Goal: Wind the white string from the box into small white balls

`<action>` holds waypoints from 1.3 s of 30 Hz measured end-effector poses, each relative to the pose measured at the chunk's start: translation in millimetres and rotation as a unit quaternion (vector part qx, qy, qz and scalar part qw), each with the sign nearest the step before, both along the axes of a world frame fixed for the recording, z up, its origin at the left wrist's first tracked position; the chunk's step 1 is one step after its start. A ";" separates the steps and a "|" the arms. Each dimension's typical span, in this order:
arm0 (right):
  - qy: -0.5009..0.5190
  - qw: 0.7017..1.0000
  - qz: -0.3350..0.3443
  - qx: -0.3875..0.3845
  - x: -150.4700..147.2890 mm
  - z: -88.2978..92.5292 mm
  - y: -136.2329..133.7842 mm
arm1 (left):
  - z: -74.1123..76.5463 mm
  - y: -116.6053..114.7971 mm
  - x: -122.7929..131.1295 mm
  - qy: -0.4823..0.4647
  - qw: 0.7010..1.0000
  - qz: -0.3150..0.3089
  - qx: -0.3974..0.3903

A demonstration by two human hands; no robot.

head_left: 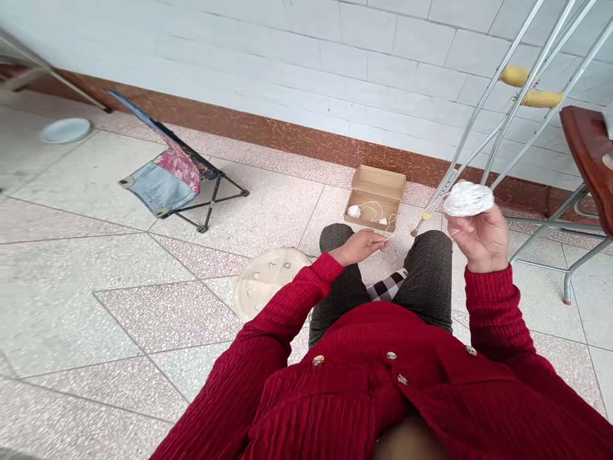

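Yarn ball point(468, 199): 1, white, roundish, wound in fine thread w/ a slightly fuzzy surface. It sits up in the right hand point(480, 239), raised above the right knee, fingers curled under and around it in a loose grasp. Left hand point(361, 246) is lower, over the left knee, fingertips pinched together, apparently on a thin white strand point(389, 236) that is too faint to follow far.

On the floor just beyond the knees: 1 cardboard box point(378, 182), shallow, rectangular, flap open toward the wall. Inside it are 1 smaller white ball point(354, 211) & a loose loop of thread.

Clothing: red rib-knit cardigan point(364, 396) w/ 4 round buttons showing, dark tweed trousers.

Beside the left leg: 1 round cream plastic stool point(263, 281), top dotted w/ several small holes.

Right side: 2 metal crutches point(483, 134) leaning on the white tiled wall, each w/ 1 yellow padded grip. Next to them is 1 chair point(587, 160) w/ a glossy brown seat & grey tube legs.

Left side: 1 folding camp seat point(167, 176), black frame, denim & floral fabric. Far left is 1 pale round dish point(66, 130).

Floor: speckled terrazzo-look tiles, grey & pink, w/ a brown skirting strip along the wall.
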State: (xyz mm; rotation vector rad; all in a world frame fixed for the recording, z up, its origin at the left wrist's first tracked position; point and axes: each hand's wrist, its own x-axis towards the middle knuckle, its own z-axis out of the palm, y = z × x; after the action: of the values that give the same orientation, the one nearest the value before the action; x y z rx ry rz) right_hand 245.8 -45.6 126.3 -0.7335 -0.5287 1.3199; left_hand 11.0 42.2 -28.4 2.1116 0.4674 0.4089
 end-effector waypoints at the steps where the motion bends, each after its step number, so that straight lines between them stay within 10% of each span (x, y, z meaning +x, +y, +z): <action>1: -0.004 1.000 -0.009 0.012 3.2 4.2 0.3 | -2.5 0.9 -0.8 0.005 1.000 -0.009 0.010; 8: -0.044 0.999 -0.009 0.020 -0.7 6.9 -3.1 | -20.0 28.7 -10.6 0.129 0.982 0.093 0.099; 13: -0.058 0.996 0.007 -0.062 -19.4 -19.9 5.4 | 12.5 32.7 11.1 -0.027 0.971 0.239 0.014; 21: -0.085 0.992 0.066 -0.059 -30.6 -37.3 15.3 | 52.2 -2.2 57.1 -0.199 0.937 0.125 -0.259; 30: -0.119 0.991 -0.022 -0.053 -3.2 -38.1 20.9 | 28.4 -8.5 20.4 -0.100 0.966 0.051 -0.231; 39: -0.342 0.935 -0.077 -0.045 -4.8 -105.2 53.2 | 42.7 -24.0 10.1 -0.016 0.979 -0.030 -0.199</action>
State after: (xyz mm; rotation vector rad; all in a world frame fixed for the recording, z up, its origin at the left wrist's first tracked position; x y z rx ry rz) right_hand 241.0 7.6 21.1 -1.2965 -0.9464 0.9216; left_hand 21.1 18.2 14.3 1.7239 0.4262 0.2870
